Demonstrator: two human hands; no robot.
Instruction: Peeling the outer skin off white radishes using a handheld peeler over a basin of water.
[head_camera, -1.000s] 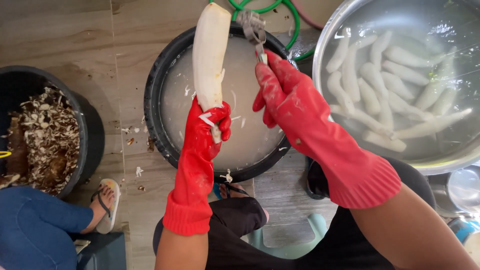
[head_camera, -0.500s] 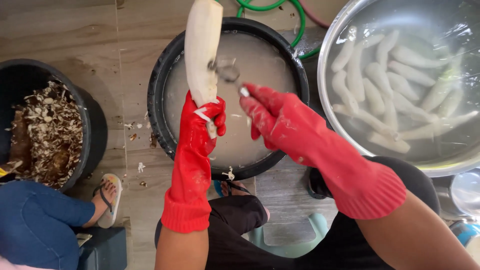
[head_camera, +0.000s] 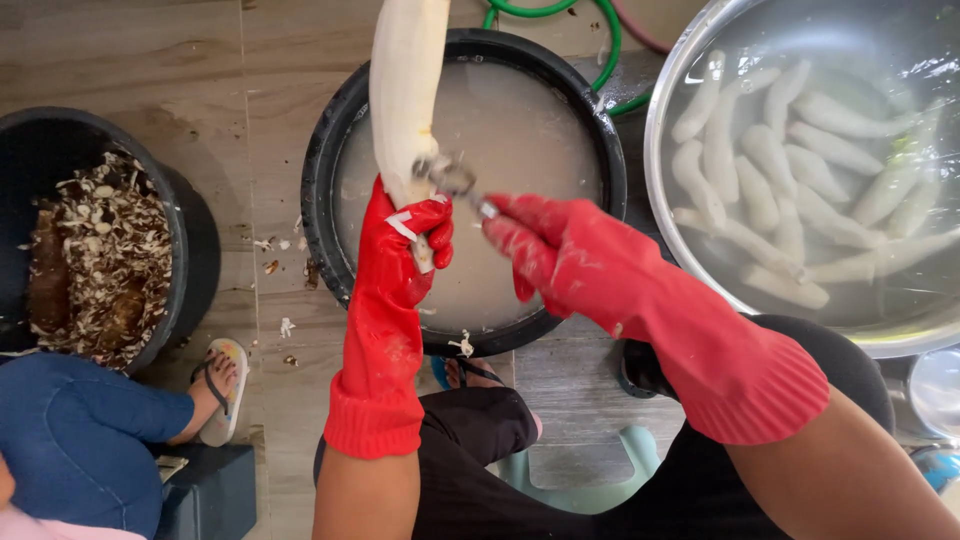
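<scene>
Above the black tub (head_camera: 330, 200) of cloudy water at the frame's centre, our left hand (head_camera: 405, 245) in its red glove has its fingers clamped around the lower end of a long white peeled root (head_camera: 405, 90), while our right hand (head_camera: 545, 255) grips a metal peeler (head_camera: 455, 180) touching it.

matt red rubber gloves (head_camera: 395, 300); smooth white peeled root (head_camera: 405, 90) above the left one; shiny metal basin (head_camera: 668, 130) right of both.
</scene>
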